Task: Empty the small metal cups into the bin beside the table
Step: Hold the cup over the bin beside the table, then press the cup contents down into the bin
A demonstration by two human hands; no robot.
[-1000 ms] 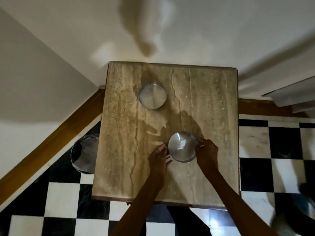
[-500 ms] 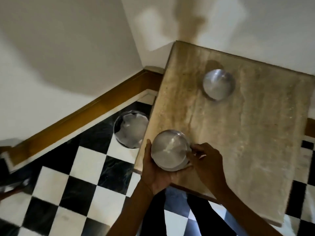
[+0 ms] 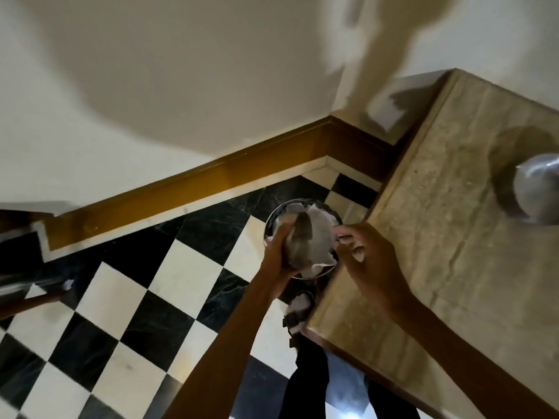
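Left hand wraps a cup, tipped on its side over the bin — held there so the contents drop in, I judge. Right hand hovers just beside it, fingers loosely spread, gripping nothing, likely ready to steady or tap. Second cup stands on the table, cut off by the right edge. Motion blur — cup mouth and contents can't be made out; white paper in the bin partly hidden.
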